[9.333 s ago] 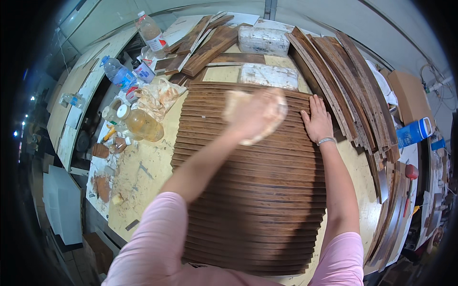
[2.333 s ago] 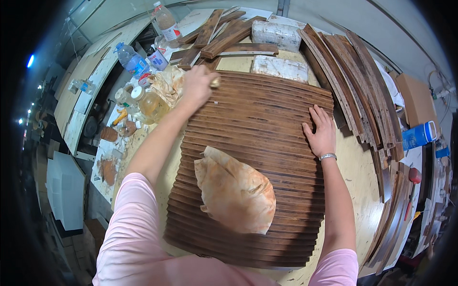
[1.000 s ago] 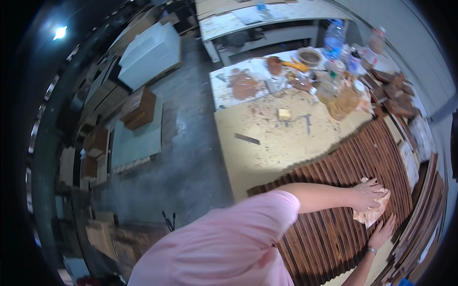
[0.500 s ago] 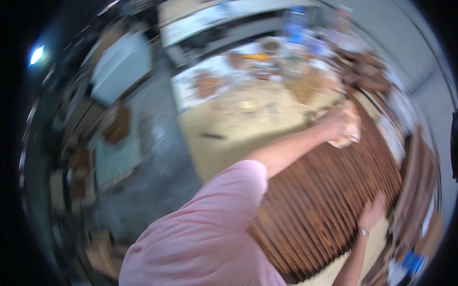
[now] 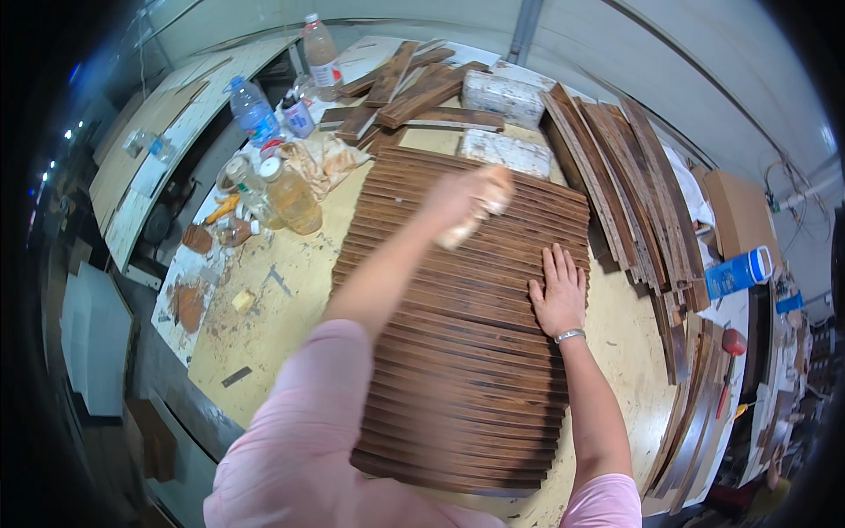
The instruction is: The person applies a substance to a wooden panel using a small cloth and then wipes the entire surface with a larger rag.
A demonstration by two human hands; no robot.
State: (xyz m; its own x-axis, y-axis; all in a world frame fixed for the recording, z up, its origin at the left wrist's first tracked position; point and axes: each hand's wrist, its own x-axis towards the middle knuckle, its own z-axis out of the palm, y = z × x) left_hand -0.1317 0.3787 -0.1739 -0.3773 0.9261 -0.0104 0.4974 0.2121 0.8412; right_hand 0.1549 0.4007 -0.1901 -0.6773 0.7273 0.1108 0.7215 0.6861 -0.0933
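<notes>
View is back square over the bench after the head swing half a second ago; framing now matches the earlier overhead shots.

Left hand (image 5: 462, 195) is closed around a crumpled tan rag (image 5: 471, 222), pinching it in a loose fist, blurred from motion. It sits at the far end of the row of dark brown wooden slats (image 5: 458, 352), near the far right corner. Two seconds ago that rag lay loose mid-panel with the left hand off at the far left corner, so it is back in hand and in contact with the slats again.

Right hand (image 5: 559, 290) is flat, fingers spread, pressing the right edge of the slats, same spot as before, thin bracelet at the wrist.

Judgement: wiping is running again, far end being covered, near rows likely to come.

Clear bottle of yellowish liquid (image 5: 290, 195) stands left of the slats on the pale plywood bench (image 5: 264, 326), beside a blue-tinted plastic water bottle (image 5: 253, 110). Loose dark slats (image 5: 616, 176) stacked on the right.
</notes>
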